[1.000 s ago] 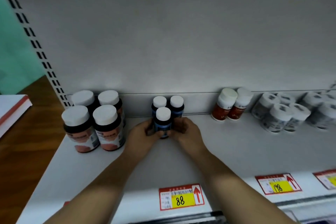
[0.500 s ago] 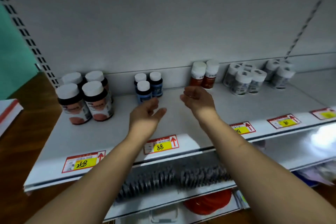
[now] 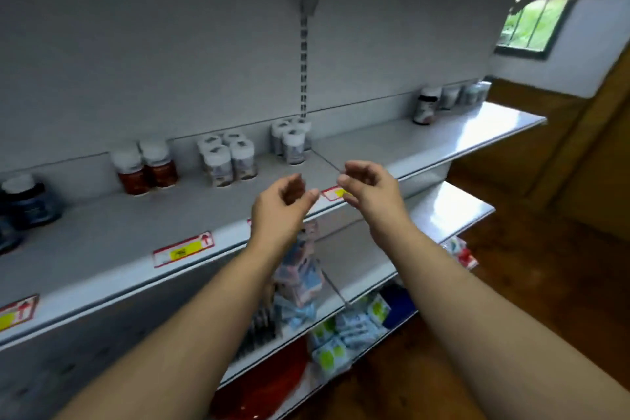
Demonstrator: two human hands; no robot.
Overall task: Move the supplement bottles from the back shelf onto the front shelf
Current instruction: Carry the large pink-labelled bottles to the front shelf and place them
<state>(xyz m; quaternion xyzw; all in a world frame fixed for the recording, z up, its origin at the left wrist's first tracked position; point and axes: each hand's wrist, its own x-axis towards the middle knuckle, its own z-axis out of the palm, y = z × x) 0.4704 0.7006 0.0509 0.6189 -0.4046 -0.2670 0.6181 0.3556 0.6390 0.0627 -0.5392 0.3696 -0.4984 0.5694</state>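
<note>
Shelf (image 3: 102, 235) holds each bottle cluster upright along its back wall, caps on, contents unseen. Left grip (image 3: 281, 208) and right grip (image 3: 370, 191) hang over the shelf's front edge, fingers loosely curled, clasping nothing, near each other but apart. Beyond the left grip stand four white-capped bottles (image 3: 226, 158). Beyond the gap between the grips stand three more white-capped bottles (image 3: 292, 147). Two red-brown bottles (image 3: 146, 169) stand further left, dark bottles (image 3: 27, 203) furthest left.

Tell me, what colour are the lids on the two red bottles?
White lids; the head view shows them.
</note>
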